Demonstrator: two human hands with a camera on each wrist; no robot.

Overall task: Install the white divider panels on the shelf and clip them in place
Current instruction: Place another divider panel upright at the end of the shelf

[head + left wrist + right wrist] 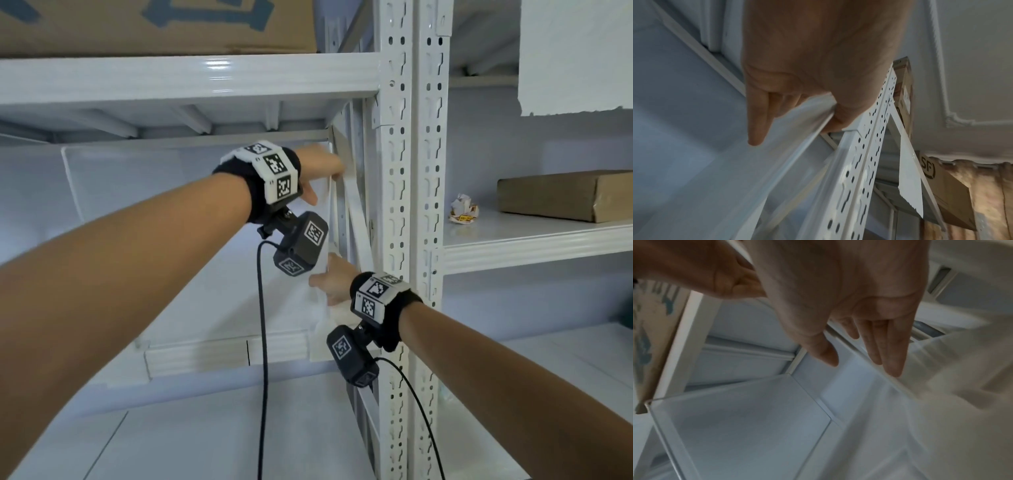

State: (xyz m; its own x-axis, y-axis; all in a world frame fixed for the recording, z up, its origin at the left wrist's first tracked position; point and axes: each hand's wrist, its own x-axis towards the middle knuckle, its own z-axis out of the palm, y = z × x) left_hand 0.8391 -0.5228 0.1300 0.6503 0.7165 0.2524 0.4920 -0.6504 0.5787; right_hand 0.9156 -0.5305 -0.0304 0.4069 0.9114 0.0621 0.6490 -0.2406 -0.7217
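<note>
A translucent white divider panel (pixel 330 212) stands upright just inside the shelf's right post (pixel 394 205). My left hand (pixel 325 181) grips its front edge near the top, under the upper shelf. In the left wrist view the panel (pixel 777 162) passes between the digits of that hand (pixel 795 113). My right hand (pixel 325 274) is lower on the same edge; its straight fingers (pixel 894 368) lie along the panel (pixel 869 402), thumb spread to the left. A second divider panel (pixel 120 181) stands further left in the bay (pixel 746 418). No clips are visible.
A cardboard box (pixel 154 24) sits on the upper shelf. The neighbouring bay on the right holds a flat brown box (pixel 565 195) and crumpled paper (pixel 464 209). A ribbed white strip (pixel 222 353) runs along the shelf's front edge. Black cables hang from both wrist cameras.
</note>
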